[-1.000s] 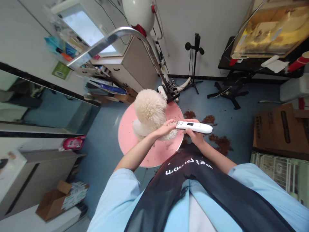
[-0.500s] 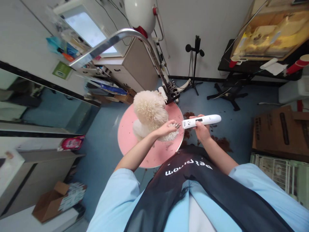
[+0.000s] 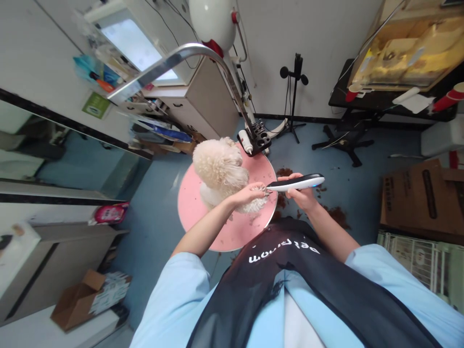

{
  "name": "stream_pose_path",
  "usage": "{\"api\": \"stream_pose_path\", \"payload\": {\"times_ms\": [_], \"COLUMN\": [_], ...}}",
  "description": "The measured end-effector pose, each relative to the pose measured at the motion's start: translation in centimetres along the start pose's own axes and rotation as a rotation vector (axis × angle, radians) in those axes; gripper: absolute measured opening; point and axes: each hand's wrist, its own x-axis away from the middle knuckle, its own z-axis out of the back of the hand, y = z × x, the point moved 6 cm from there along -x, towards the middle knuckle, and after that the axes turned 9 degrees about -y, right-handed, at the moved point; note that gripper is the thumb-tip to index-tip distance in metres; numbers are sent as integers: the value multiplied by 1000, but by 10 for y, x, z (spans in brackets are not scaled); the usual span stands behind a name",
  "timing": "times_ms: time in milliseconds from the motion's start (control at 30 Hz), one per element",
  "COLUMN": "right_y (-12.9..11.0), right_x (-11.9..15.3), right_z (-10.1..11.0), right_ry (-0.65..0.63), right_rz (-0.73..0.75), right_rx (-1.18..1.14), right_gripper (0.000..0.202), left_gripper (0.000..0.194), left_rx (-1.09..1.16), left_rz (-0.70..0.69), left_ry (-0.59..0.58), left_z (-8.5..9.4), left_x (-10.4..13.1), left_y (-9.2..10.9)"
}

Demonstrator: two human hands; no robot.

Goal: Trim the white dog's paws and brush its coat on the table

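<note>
A fluffy cream-coloured dog [image 3: 219,164] sits on a round pink grooming table [image 3: 188,208]. My left hand [image 3: 250,193] is closed around one of its paws [image 3: 261,192], with the toes pointing to the right. In my right hand [image 3: 301,194] is a white and black hair clipper [image 3: 300,182], turned on its side, a small blue light showing near its rear end. The clipper's blade end is at the paw; whether it touches the skin is too small to tell. Fur hides part of the dog's legs.
A curved metal grooming arm [image 3: 192,50] rises over the table, beside a black tool holder [image 3: 261,140] with a white bottle [image 3: 245,142]. Brown hair clumps [image 3: 335,216] lie on the floor. A cabinet [image 3: 203,101] and a black stand [image 3: 295,96] stand behind.
My right hand has rolled the clipper over from its white face to its side and brought the blade left to the paw. The dog's head has shifted slightly left.
</note>
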Motion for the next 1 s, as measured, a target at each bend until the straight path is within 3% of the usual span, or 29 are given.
{"api": "stream_pose_path", "payload": {"times_ms": [233, 400, 667, 1000], "right_y": [4, -1, -6, 7], "right_x": [-8, -6, -4, -11], "right_z": [-3, -9, -17, -15], "right_ry": [-60, 93, 156, 64], "right_rz": [34, 118, 46, -25], "right_rx": [-32, -127, -153, -191], "right_gripper": [44, 40, 37, 34], "left_gripper": [38, 36, 38, 36], "left_rx": [88, 130, 128, 83], "left_rz": [28, 21, 19, 19], "left_ry": [-8, -16, 29, -32], "left_z": [0, -3, -2, -3], "left_x": [3, 5, 7, 6], "left_y": [0, 8, 10, 4]}}
